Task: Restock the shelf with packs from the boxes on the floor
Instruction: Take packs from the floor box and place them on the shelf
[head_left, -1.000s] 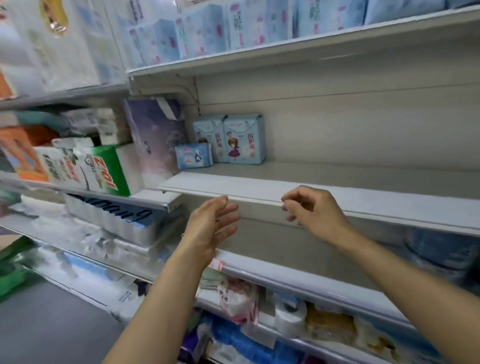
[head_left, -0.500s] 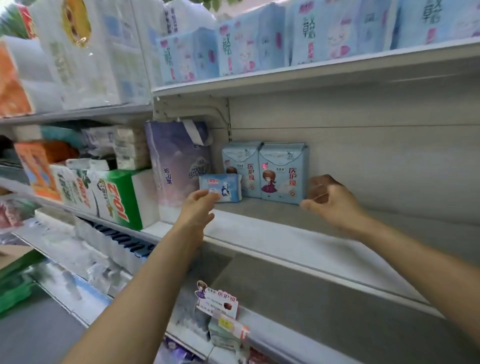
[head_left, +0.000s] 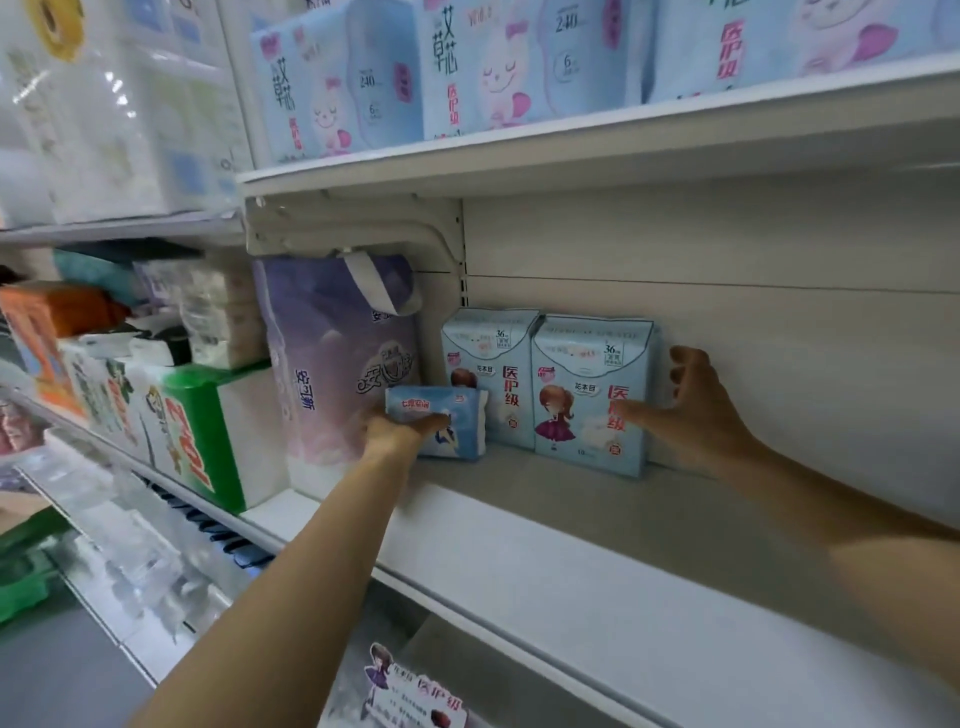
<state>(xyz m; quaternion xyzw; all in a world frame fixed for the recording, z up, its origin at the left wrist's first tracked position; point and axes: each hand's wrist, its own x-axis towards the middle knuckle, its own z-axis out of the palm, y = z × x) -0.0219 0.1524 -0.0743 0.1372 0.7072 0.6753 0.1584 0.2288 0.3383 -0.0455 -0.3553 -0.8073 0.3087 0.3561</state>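
You face cream metal shelving with a plain back panel (slotted upright at its left edge); another shelf board runs overhead; grey floor shows at lower left; the light is soft and even.

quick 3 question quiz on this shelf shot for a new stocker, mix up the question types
1. True or false: the left hand grips the small blue pack lying in front of the two tall packs.
2. Multiple choice: where is the right hand?
A. resting flat on the shelf
B. spread open at the right edge of the right tall pack
C. reaching up to the shelf above
3. Fill in: just left of the left tall pack stands a large ____ pack.

Key: 1 true; 2 B; 3 purple
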